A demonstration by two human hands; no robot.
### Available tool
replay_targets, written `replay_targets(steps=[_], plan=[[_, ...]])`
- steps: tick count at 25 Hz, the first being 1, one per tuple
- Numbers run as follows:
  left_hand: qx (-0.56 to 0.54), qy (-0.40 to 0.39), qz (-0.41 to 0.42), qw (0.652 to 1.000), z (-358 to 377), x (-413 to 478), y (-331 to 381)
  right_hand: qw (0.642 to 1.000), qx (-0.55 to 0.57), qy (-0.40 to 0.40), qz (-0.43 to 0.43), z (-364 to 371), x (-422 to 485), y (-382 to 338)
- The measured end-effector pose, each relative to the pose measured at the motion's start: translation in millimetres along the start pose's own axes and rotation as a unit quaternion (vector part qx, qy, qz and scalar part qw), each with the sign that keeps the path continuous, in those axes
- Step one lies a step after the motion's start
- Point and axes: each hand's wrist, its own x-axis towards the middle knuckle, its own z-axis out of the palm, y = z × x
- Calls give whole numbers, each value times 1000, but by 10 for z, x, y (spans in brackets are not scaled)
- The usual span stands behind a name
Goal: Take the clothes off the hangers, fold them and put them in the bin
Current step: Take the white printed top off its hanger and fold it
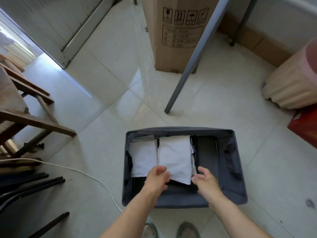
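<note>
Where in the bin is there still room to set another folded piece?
Free: the right part of the bin, dark bare bottom between the middle white fold and the right wall. A narrower dark strip runs along the near wall, under the left hand and right hand. Crowded: left and middle, with the left white fold alongside.

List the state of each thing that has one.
Bin: on floor, partly filled.
Middle white garment: folded, in bin.
Left white garment: folded, in bin.
Left hand: curled at middle garment's near edge; grip unclear.
Right hand: open, holding nothing.
Door: open.
</note>
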Motion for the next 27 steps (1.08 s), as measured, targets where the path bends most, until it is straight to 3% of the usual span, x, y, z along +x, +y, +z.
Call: replay_targets(steps=[7,16,22,27], plan=[[-109,-11,0,994,103,-1257,754,994,106,0,-33,-382,-1052,-670],[-156,-95,128,975,306,-3336,1853,953,257,-5,-160,-1342,-3104,-1452],[-38,-205,235,950,579,-4770,2157,913,312,71,-254,-2116,-4652,-1368],[37,-303,322,896,1089,-5850,2358,875,319,175,-318,-2720,-5653,-1157]])
